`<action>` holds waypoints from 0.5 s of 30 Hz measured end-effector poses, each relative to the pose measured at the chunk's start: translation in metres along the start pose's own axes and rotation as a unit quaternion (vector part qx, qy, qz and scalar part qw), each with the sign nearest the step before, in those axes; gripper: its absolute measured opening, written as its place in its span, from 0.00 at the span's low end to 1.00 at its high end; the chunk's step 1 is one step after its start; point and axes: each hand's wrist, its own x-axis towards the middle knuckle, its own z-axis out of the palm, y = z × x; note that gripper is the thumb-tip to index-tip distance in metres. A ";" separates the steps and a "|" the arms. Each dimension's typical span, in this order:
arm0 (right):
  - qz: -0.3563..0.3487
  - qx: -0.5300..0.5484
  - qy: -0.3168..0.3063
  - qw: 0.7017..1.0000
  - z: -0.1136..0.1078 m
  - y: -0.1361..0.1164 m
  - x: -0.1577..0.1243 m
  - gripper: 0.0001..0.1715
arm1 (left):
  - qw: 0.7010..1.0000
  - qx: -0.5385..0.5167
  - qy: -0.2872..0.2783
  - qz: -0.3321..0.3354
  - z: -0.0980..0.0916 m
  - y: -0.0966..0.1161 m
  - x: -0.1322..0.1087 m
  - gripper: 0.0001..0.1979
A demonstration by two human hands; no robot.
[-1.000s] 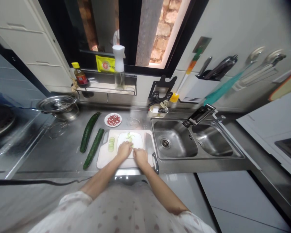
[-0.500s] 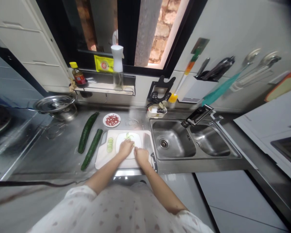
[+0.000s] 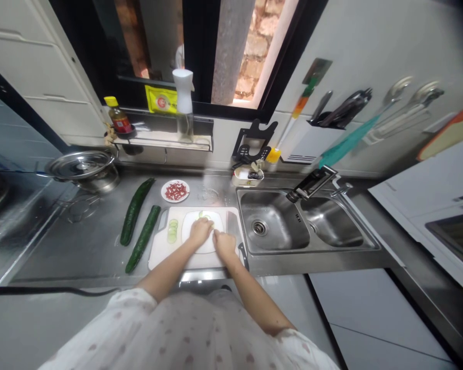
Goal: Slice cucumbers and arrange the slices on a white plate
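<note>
At 9 o'clock from the board (image 3: 162, 253) a lidded pot (image 3: 81, 165) stands at the counter's far left. Between pot and board lie two whole cucumbers (image 3: 133, 209), side by side and slanted, the nearer one just beside the board's left edge. A dish (image 3: 175, 190) of red bits sits at 11 o'clock from the board, apart from it.

On the board's left part lies a short row of rounds (image 3: 172, 231). To their right a white plate (image 3: 188, 237) rests on the board, with a few pale slices (image 3: 205, 216) at its 12 o'clock rim.

The left hand (image 3: 200, 230) lies palm down on the plate, fingertips just short of the slices. The right hand (image 3: 224, 242) rests at the plate's 4 o'clock edge, touching the left hand's side. Both are too small to make out the fingers, so I cannot tell whether they lie loose or pinch a slice.

A knife (image 3: 232, 222) lies along the board's right edge, blade toward 12 o'clock, handle toward 6, untouched. The sink (image 3: 289, 245) starts just past it at 3 o'clock, with the tap (image 3: 312, 184) behind.

Against a second ago, both hands have crept slightly toward 12 o'clock on the plate. The rounds, cucumbers and knife lie as before. The view has swung a little, so the whole counter sits further left.
</note>
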 end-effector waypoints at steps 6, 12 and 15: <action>-0.003 0.003 0.006 1.000 -0.001 0.004 -0.002 0.20 | 1.000 -0.027 0.011 -0.011 0.005 -0.004 0.001 0.13; -0.007 0.016 0.019 1.000 0.001 0.007 -0.010 0.19 | 0.998 -0.045 0.046 -0.017 0.013 -0.005 -0.005 0.15; -0.007 0.019 0.011 1.000 0.002 0.007 -0.010 0.19 | 0.998 -0.039 0.044 -0.017 0.012 -0.003 -0.006 0.15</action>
